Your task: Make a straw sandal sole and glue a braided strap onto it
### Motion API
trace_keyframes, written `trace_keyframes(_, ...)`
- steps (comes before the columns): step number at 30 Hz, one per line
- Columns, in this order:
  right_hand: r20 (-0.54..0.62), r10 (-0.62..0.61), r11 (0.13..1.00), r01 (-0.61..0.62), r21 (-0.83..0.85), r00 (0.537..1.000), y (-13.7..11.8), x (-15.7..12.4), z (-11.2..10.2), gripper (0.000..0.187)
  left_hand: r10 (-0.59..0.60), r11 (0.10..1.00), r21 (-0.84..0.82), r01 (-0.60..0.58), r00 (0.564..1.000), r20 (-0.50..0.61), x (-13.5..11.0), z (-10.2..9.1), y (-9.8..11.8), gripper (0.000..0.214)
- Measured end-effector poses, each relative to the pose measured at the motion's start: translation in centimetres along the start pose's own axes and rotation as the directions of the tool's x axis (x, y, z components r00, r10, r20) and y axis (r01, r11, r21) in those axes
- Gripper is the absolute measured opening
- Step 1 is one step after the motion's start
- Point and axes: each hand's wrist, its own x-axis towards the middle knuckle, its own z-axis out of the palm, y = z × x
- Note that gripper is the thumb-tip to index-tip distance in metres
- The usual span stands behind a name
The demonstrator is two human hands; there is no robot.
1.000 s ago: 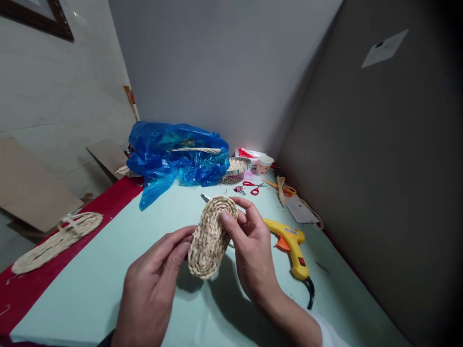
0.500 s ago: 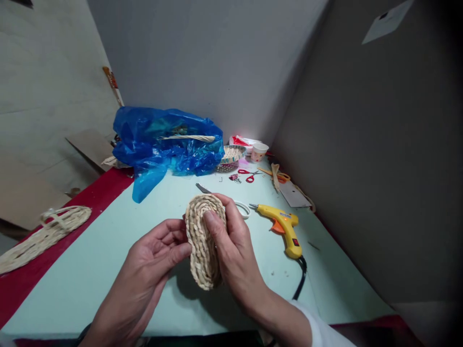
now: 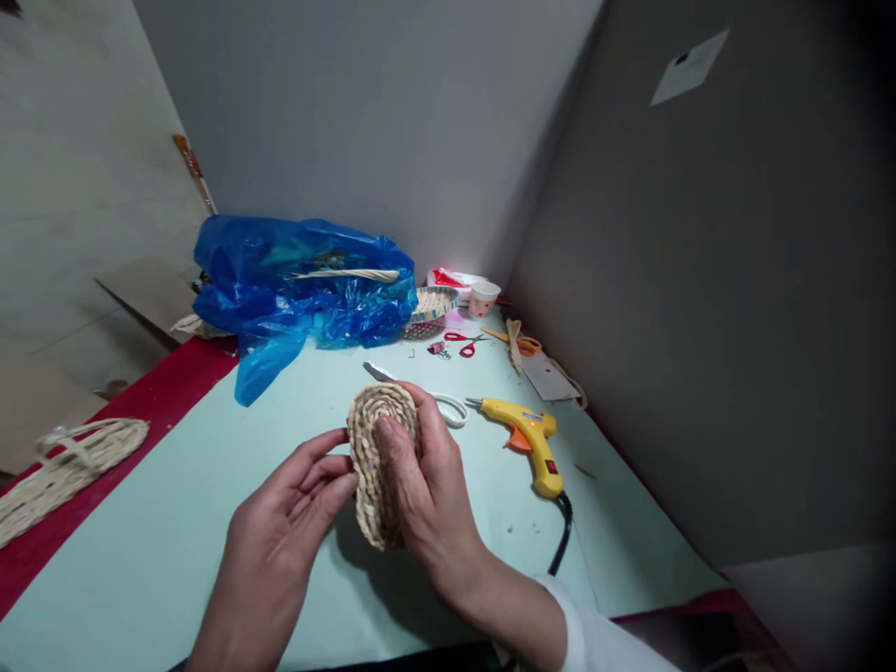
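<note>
Head view: a coiled straw oval (image 3: 367,457) tilts above a pale green table (image 3: 168,523). The right hand (image 3: 434,495) is closed round its right side. The left hand (image 3: 287,532), half curled, meets its left edge; I cannot tell if it grips. Its fingers (image 3: 329,441) have spread, so the right hand likely carries the oval. Right of the oval lies a yellow glue gun (image 3: 533,431).
</note>
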Motion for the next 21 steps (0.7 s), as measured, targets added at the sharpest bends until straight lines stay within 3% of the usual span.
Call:
trace_keyframes(3, -0.017, -0.007, 1.000, 0.007, -0.018, 1.000, 0.3, 0.0, 0.0, 0.019, -0.010, 0.999, 0.051, 0.011, 1.000, -0.026, -0.2, 0.4, -0.1, 0.049)
trace_keyframes(7, -0.067, -0.017, 0.999, 0.013, -0.051, 0.998, 0.2, -0.1, -0.1, 0.020, -0.004, 1.000, -0.006, 0.004, 0.999, -0.037, -0.6, 1.2, 0.7, 0.054)
trace_keyframes(10, -0.056, -0.036, 0.999, 0.034, -0.039, 0.998, 0.0, -0.3, 0.1, 0.019, 0.023, 1.000, -0.012, -0.024, 0.994, -0.104, -0.5, 1.7, 1.4, 0.061)
trace_keyframes(16, -0.036, -0.008, 1.000, 0.009, 0.026, 0.999, -0.4, -1.0, 0.7, 0.015, 0.045, 0.994, -0.090, -0.058, 0.989, -0.142, -0.5, 1.7, 1.5, 0.046)
trace_keyframes(21, -0.063, -0.003, 0.997, 0.008, 0.071, 0.998, -0.2, -1.2, 1.2, 0.012, 0.067, 0.995, -0.053, -0.078, 0.979, -0.192, -0.8, 1.7, 1.1, 0.037)
